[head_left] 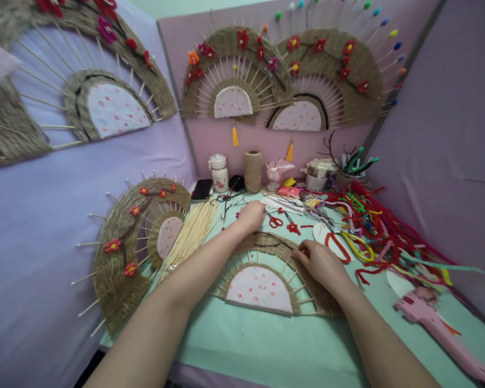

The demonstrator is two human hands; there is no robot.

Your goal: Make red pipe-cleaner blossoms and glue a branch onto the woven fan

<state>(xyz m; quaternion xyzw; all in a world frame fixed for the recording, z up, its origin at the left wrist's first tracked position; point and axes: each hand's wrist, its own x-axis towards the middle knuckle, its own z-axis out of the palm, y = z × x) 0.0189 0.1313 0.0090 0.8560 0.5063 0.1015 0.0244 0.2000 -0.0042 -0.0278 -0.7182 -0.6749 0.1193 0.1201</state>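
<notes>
A half-round twine-wrapped fan [283, 242] lies flat on the table in front of me, with thin stick ribs and a white, pink-spotted half-disc [260, 289] at its base. A dark twig [272, 241] runs along its upper band. My right hand [321, 265] rests on the band's right side, thumb and fingers drawn together at the twig's end; anything between them is hidden. Beyond the fan's top edge, my left hand [252, 216] is closed, its fingertips turned away from view. Red-handled scissors [275, 221] and a red flower [293, 228] lie just right of it.
Thin sticks [192, 229] lie left of the fan; another fan [121, 242] leans there. At right are a pile of coloured pipe cleaners [372, 215], yellow-handled scissors [358, 246] and a pink glue gun [432, 320]. A twine spool [253, 172] and white bottle [219, 173] stand behind.
</notes>
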